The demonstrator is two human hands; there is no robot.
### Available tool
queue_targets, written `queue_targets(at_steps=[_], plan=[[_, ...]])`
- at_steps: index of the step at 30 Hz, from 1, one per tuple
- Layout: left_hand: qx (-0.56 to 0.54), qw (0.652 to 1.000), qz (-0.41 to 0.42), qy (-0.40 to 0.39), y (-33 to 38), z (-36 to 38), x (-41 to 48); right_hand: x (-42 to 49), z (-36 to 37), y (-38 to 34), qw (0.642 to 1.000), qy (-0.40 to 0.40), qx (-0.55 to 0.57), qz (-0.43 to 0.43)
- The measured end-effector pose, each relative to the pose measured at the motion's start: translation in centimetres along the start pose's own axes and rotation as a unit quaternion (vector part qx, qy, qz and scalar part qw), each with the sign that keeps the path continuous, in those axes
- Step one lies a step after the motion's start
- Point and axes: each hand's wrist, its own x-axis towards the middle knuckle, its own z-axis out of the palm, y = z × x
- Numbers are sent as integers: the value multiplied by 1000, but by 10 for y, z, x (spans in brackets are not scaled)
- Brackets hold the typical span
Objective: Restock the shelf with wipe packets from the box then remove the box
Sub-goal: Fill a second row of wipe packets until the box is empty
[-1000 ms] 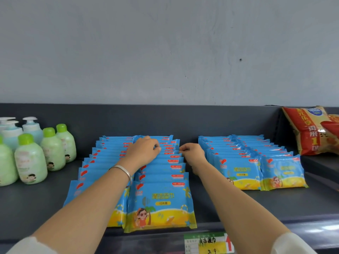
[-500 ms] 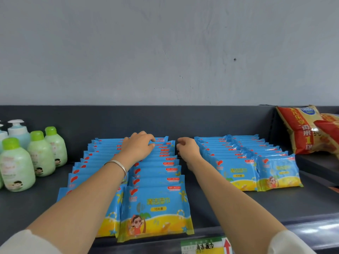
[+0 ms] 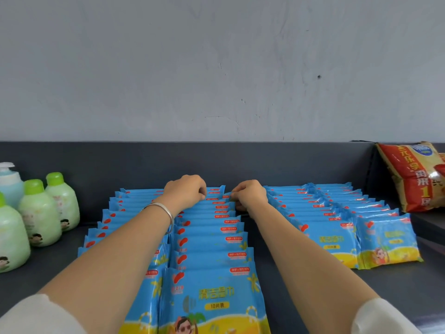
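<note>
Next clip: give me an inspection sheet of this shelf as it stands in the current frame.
Surface: dark grey shelf with a raised back panel.
Job's things: wipe packets in overlapping rows, two in the middle and two more to the right; box not in view.
Clutter: green-capped bottles and a blue pump bottle at the left; red snack bag at the right.
Hands: left hand and right hand both curl their fingers on the rearmost packets of the middle rows; bracelet on the left wrist.
Cables: nothing seen.
Surroundings: plain pale wall behind the shelf.
</note>
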Motion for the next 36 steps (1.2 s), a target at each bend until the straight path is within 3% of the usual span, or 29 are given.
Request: queue_targets(at_steps=[21, 31, 36], plan=[[-22, 1000, 4, 7, -2, 5, 8, 1, 7, -14, 995, -41, -72, -53], [-30, 998, -9, 57, 7, -8, -32, -46, -6, -13, 979, -10, -121, -166], [-43, 994, -39, 94, -1, -12, -74, -85, -2, -19, 942, -8, -209, -263]])
